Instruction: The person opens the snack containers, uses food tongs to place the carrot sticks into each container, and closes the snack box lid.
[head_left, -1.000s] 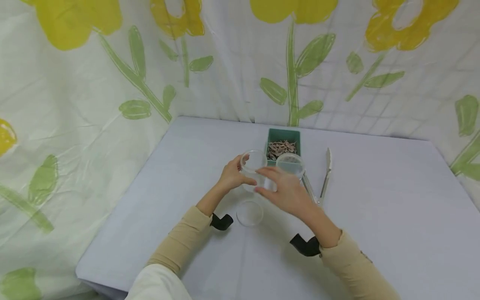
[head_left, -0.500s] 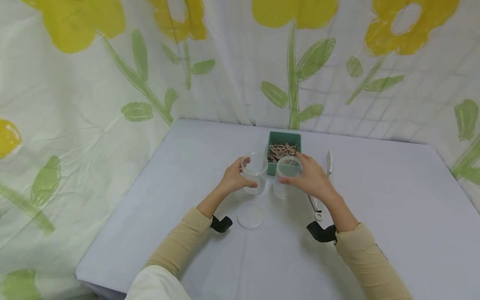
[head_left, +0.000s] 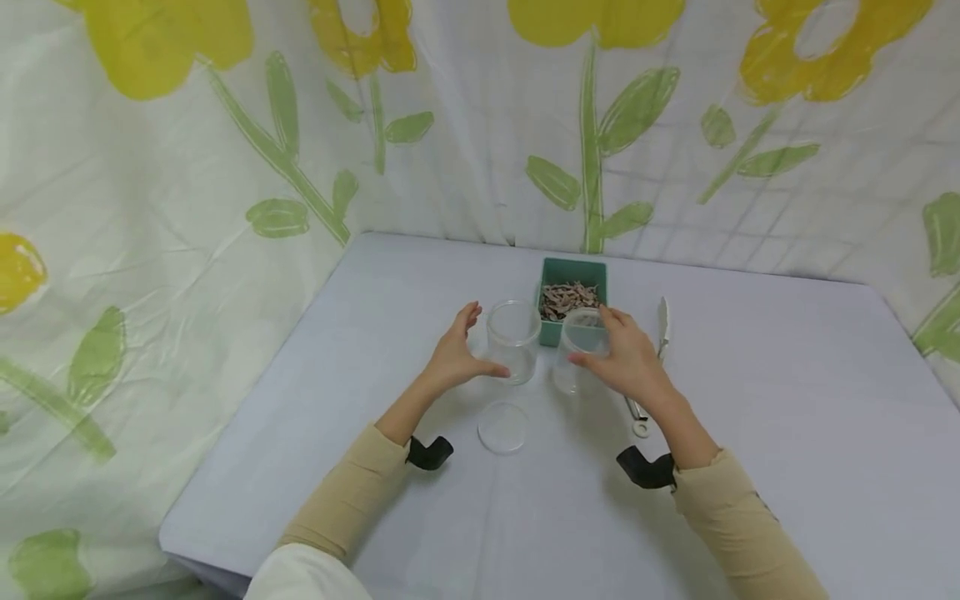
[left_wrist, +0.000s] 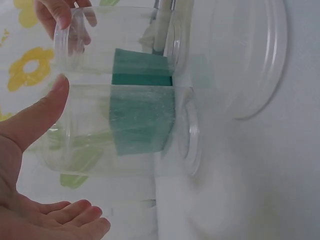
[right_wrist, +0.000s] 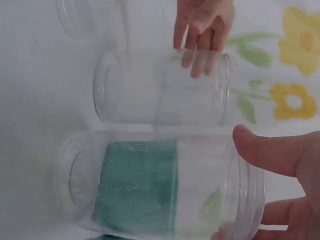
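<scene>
- Spreading wide, in a C shape, the thumb and fingers of the left hand point(head_left: 456, 358) around the left jar point(head_left: 514, 346); gripping nothing there, with the jar in the gap between thumb and fingers. Cannot tell whether lightly touching its wall.
- Holding the right jar point(head_left: 567, 371) near its rim with the right hand point(head_left: 633, 358): pressing with the thumb on the near side, wrapping with curled fingers on the far side.
- Made of clear plastic, both jars; standing side by side, upright, with a narrow gap between. Cannot tell whether resting fully on the table point(head_left: 765, 417) at the right jar's base.
- Just behind the jars, showing green through their walls in the wrist views: a rectangular green tub point(head_left: 551, 335), filled partway with brownish, twig-like dried pieces point(head_left: 567, 298).
- Lying flat on the table, nearer the person than the left jar: a clear round lid point(head_left: 503, 427).
- Right of the tub, partly hidden behind the right hand: metal tongs point(head_left: 663, 327).
- Hanging behind the table: a curtain point(head_left: 465, 150) printed with yellow flowers.
</scene>
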